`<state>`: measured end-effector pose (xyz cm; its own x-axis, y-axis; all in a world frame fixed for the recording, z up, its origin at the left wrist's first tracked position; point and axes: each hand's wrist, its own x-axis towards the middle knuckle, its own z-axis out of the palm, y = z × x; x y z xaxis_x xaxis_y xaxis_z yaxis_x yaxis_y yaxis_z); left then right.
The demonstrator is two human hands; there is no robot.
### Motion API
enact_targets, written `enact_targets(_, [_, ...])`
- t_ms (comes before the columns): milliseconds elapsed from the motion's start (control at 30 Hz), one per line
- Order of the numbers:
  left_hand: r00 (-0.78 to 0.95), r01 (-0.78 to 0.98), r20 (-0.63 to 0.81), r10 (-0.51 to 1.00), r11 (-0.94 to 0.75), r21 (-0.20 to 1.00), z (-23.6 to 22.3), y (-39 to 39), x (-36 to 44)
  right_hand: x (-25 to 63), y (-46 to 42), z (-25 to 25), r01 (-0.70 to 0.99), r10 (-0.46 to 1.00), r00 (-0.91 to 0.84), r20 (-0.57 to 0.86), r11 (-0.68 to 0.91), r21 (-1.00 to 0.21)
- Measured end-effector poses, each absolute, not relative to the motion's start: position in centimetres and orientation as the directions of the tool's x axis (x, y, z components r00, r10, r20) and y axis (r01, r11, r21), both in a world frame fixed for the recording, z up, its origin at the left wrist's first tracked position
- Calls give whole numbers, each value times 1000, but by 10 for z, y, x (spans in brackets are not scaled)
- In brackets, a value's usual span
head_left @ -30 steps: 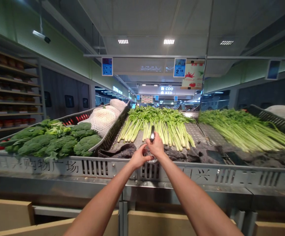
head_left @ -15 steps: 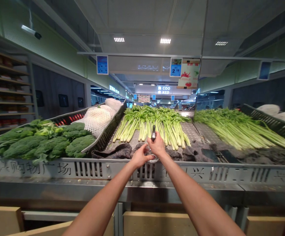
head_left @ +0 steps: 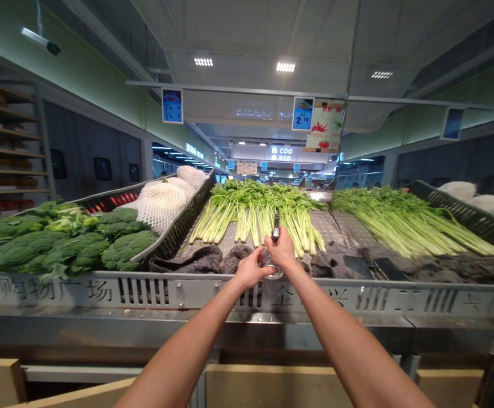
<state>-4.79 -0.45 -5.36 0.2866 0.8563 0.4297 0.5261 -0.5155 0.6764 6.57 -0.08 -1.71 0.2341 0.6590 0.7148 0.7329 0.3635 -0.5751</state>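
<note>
Both my arms reach out over the front rail of a produce stand. My right hand (head_left: pixel 282 250) is closed round a small clear bottle (head_left: pixel 274 272) with a dark top (head_left: pixel 276 228) sticking up above the fingers. My left hand (head_left: pixel 249 271) is closed on the bottle's clear lower part from the left. The two hands touch each other. They hover just above dark damp cloths (head_left: pixel 212 259), in front of a bed of long-stemmed leafy greens (head_left: pixel 253 208).
Broccoli (head_left: pixel 114 245) fills the left bin, with white net-wrapped produce (head_left: pixel 161 203) behind it. More stemmed greens (head_left: pixel 404 222) lie to the right. A perforated metal rail (head_left: pixel 144 290) with characters runs along the front. Price signs (head_left: pixel 303 113) hang overhead; shelves stand at far left.
The view has swung slightly to the right, so the bins sit further left in frame. My hands stay together on the bottle and have drifted a little right and up.
</note>
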Motion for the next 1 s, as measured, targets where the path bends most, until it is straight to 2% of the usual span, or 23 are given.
enact_targets(600, [277,521,405,872,-490,699,-52,-12,-42,76,-1,-21,639,657,230,718,454,-621])
enact_targets(833, [252,521,407,878,-478,708,-23,-14,-8,106,0,11,640,610,278,743,459,-616])
enact_targets(1000, [272,544,381,884,-468,697,1,-19,21,134,2,32,712,571,322,755,379,-591])
